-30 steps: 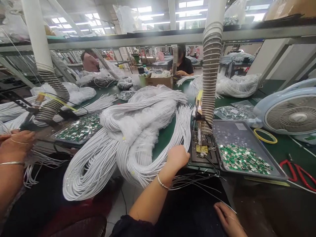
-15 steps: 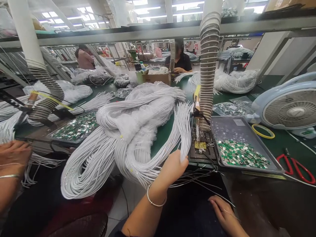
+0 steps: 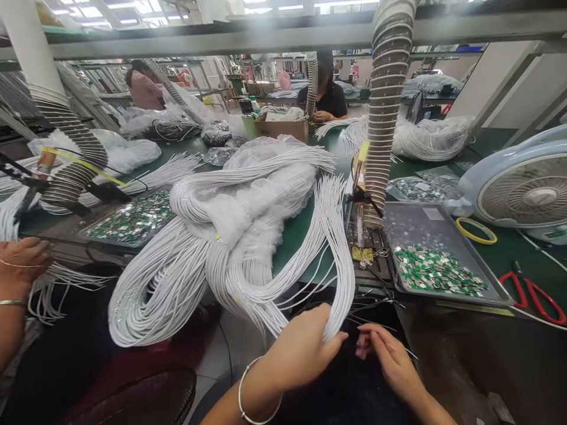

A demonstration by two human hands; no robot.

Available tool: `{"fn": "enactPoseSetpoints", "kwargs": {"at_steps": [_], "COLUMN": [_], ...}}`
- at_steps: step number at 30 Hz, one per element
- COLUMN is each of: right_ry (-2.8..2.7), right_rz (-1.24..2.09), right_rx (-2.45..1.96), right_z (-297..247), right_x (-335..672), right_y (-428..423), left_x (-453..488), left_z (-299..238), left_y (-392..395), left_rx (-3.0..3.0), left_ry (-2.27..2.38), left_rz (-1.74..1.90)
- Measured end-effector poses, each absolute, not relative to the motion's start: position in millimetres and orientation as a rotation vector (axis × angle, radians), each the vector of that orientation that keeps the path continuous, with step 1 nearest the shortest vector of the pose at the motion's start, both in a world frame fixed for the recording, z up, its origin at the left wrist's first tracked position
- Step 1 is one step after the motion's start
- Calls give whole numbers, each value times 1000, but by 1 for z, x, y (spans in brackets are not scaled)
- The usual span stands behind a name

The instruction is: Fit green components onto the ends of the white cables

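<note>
White wire bundle [image 3: 339, 265] gripped by the left hand [image 3: 301, 348], thin wire [image 3: 405, 351] pinched in the right hand [image 3: 390, 360]

The left fingers curl shut around a hank pulled from the bundle, which sprawls across the near edge of the green worktop [image 3: 292, 254] and hangs over it. Just beside them, the right thumb and fingertips close on the thin wire. Right of the hank stand a soldering stand [image 3: 363, 254] and a grey tray [image 3: 411, 227] of green-and-silver chips [image 3: 436, 270]. A co-worker's hand [image 3: 22, 262] works at the far left.
</note>
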State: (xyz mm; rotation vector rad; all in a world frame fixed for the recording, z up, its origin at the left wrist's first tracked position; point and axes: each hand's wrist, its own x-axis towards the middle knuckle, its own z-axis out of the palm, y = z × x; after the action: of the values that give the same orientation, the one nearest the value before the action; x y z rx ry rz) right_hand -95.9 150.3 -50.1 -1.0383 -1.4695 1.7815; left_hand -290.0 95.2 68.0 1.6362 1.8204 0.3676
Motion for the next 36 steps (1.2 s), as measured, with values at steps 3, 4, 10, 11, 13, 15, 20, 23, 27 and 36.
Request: {"fn": "enactPoseSetpoints", "kwargs": {"at_steps": [3, 4, 10, 11, 13, 15, 20, 23, 27, 36], "right_ry": [-1119, -1042, -856, -853, -870, -912, -1167, -1349, -1449, -1225], "right_rz": [1994, 2050, 2137, 2137, 2138, 2125, 2090, 2076, 2047, 1739], "right_rx": [-984, -940, -1023, -1047, -1083, -1102, -1024, -911, -705, -659], "right_z": [-28, -22, -2, 0, 3, 6, 21, 35, 54, 95], "right_x": [-120, -127, -159, -163, -171, -179, -195, -197, -187, -124], "right_y": [155, 157, 160, 160, 161, 163, 168, 170, 166, 151], "left_x": [-290, -291, -300, -301, -302, -301, -300, -298, -296, -309], "left_z": [67, 66, 50, 46, 36, 27, 14, 9, 3, 16], "left_y": [81, 77, 54, 52, 47, 44, 45, 48, 52, 87], "left_rx": [1678, 1697, 1819, 1830, 1853, 1876, 1941, 2010, 2107, 2209], "left_ry": [1735, 1707, 1576, 1569, 1574, 1569, 1443, 1366, 1351, 1367], "left_rz": [256, 230, 75, 58, 33, 19, 11, 14, -8, -498]}}
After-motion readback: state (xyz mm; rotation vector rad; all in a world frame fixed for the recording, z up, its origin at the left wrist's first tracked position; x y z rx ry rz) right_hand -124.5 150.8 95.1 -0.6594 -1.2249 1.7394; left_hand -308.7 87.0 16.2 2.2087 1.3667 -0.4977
